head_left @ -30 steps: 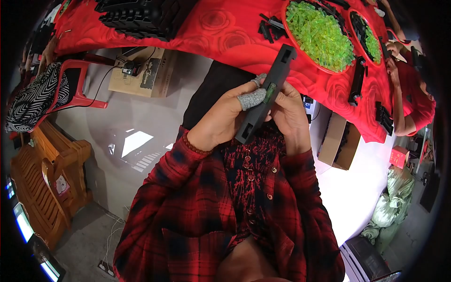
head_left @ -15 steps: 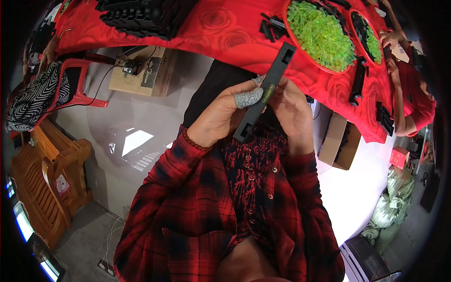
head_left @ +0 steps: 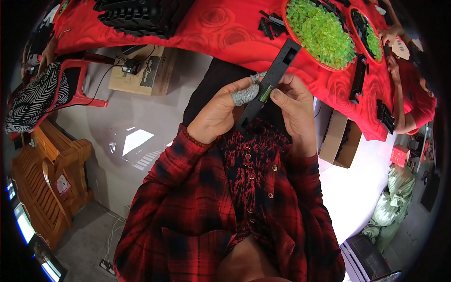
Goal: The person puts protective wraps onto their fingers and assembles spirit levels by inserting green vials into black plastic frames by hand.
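Observation:
A long black spirit level slants between my hands, with a small green vial in its middle and openings near its ends. My left hand is closed on it from the left; grey wraps cover the thumb and a finger. From the other side my right hand grips it, its thumb at the edge beside the vial. Its other fingers are partly hidden behind the level. Beyond, on the red-covered table, stands a red basin heaped with yellow-green clear vials.
Stacked black pieces stand at the back left, and loose black parts lie by the basin. Another basin is farther right, near a co-worker's hands. An open cardboard box sits below the table, a red chair at left.
The level has turned slightly in my hands, showing more of its vial side. My right thumb has come round to the front, beside the vial.

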